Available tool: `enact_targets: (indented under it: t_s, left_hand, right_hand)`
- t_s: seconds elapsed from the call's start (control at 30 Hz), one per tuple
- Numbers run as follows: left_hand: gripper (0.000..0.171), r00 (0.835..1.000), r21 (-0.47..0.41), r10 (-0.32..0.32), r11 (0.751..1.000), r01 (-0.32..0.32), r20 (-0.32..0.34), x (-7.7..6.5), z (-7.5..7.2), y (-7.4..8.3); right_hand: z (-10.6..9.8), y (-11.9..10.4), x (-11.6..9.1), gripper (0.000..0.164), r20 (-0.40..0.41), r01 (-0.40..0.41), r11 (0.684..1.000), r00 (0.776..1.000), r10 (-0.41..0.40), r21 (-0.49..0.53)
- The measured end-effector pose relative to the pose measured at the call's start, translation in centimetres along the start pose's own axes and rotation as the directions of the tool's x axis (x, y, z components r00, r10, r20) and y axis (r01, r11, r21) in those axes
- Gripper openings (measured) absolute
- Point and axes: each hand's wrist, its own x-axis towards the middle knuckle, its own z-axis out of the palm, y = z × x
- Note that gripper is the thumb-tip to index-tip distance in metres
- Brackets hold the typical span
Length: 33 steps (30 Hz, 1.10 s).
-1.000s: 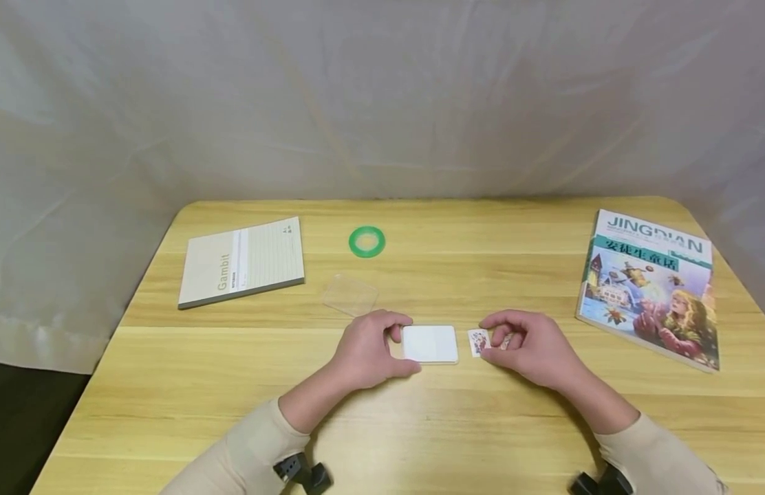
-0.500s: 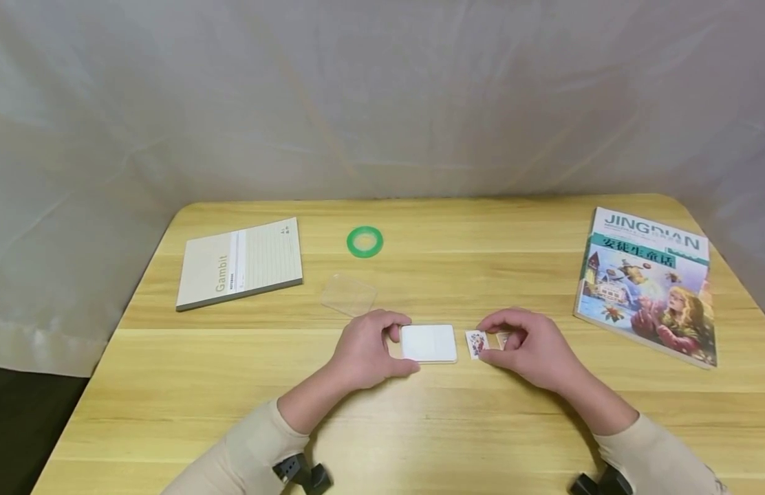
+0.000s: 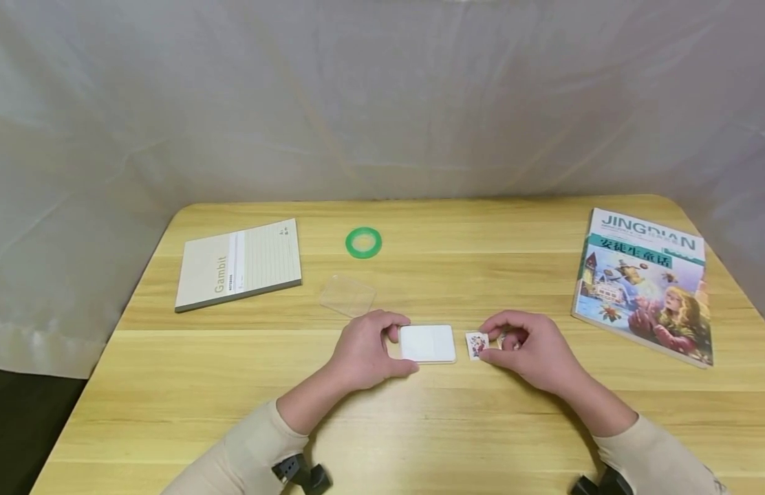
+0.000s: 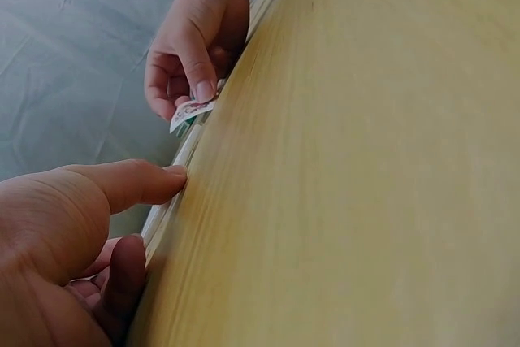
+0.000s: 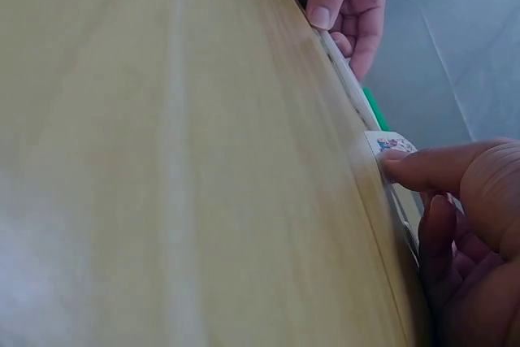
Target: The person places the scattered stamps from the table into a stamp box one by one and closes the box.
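A flat white rectangular case (image 3: 428,344) with rounded corners and a clear rim lies on the wooden table. My left hand (image 3: 373,349) grips its left end, thumb at the near edge and fingers at the far edge. Just right of the case, my right hand (image 3: 531,349) pinches a small white card (image 3: 475,344) with a colourful printed figure. In the right wrist view, the thumb presses on the face of this card (image 5: 388,144), which is tilted up. A second small printed piece (image 3: 501,339) shows partly under the curled right fingers; the rest is hidden.
Behind the left hand lies a clear plastic cover (image 3: 347,295). Further back is a green tape roll (image 3: 352,254). A beige notebook (image 3: 265,258) sits at the left, and a thick illustrated book (image 3: 642,275) at the right. A grey curtain (image 3: 382,103) hangs behind the table.
The small card in my right hand has tilted slightly, staying beside the case. The left hand keeps its grip on the case. The whole view has shifted a little.
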Motion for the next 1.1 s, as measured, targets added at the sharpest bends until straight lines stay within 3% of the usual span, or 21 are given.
enact_targets:
  t_s: [0.8, 1.1]
  left_hand:
    - [0.059, 1.000, -0.017, 0.009, 1.000, -0.009, 0.001, 0.0, 0.1, -0.3]
    - [0.058, 1.000, -0.013, 0.010, 1.000, -0.010, 0.001, 0.0, 0.1, -0.2]
  right_hand:
    - [0.0, -1.2, -0.4, 0.024, 0.017, -0.076, 0.990, 0.997, 0.074, 0.115]
    - [0.7, -2.4, 0.4, 0.025, 0.044, -0.064, 0.975, 0.997, 0.056, 0.212]
